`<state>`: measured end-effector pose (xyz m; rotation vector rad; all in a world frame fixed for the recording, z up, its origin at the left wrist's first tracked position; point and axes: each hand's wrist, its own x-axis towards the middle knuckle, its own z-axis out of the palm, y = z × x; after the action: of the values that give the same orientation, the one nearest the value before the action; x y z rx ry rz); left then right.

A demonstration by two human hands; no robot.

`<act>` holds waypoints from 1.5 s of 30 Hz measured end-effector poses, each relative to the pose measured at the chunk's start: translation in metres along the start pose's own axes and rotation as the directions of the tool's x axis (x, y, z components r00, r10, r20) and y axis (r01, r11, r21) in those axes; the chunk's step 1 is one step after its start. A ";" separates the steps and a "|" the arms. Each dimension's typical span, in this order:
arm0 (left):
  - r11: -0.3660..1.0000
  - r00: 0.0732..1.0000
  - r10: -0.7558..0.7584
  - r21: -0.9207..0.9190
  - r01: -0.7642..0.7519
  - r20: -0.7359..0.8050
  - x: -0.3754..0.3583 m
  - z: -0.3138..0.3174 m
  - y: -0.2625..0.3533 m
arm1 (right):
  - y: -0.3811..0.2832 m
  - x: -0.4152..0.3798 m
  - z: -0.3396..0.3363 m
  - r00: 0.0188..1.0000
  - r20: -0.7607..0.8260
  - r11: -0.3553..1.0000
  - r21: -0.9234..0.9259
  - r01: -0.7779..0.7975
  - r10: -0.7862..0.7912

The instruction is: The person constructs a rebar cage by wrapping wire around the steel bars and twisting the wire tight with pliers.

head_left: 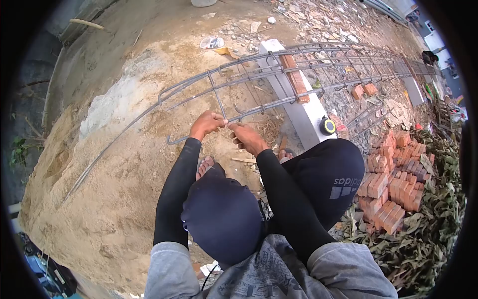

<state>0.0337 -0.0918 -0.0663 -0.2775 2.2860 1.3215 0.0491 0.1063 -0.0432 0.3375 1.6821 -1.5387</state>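
Note:
A long cage of steel rebar point(264, 106) crosses in front of me, its hooked near ends over the sandy ground. My left hand point(208, 124) is closed, its fingertips pinched at the lower corner of a stirrup point(217, 94), where it meets the lowest long bar. Close beside it, my right hand point(247, 138) has its thumb and fingers pressed together at the same joint. Whatever lies between those right fingertips is too small to make out. The cage rests across a pale block beam point(298, 117), with a reddish-brown piece point(295, 79) under the bars.
A black and yellow tape measure point(327, 125) sits on the pale beam near my knee. Stacked red bricks point(391, 187) stand to the right, beside dry leaves point(423, 239). A sand mound point(114, 199) rises on the left. Rubble point(318, 25) covers the ground behind the cage.

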 end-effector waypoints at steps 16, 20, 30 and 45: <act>1.000 0.997 0.021 -0.011 -0.022 -0.075 -0.002 0.004 -0.006 | 0.010 0.001 0.027 0.755 -0.310 0.675 -0.701 0.228 -0.578; 1.000 0.999 0.006 0.016 -0.005 -0.049 -0.003 0.002 -0.002 | 0.012 -0.002 0.026 0.725 -0.300 0.642 -0.726 0.249 -0.620; 0.999 0.991 0.037 0.014 -0.036 -0.131 -0.013 0.004 -0.001 | 0.010 -0.003 0.039 0.667 -0.236 0.479 -0.854 0.205 -0.706; 0.467 0.898 -0.388 -0.884 -0.001 -0.206 -0.106 -0.046 -0.160 | 0.021 0.005 0.036 0.630 -0.210 0.418 -0.886 0.201 -0.748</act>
<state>0.1758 -0.2204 -0.1156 -1.2109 1.4949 2.3700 0.0740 0.0763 -0.0590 -0.2889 3.0372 -0.8297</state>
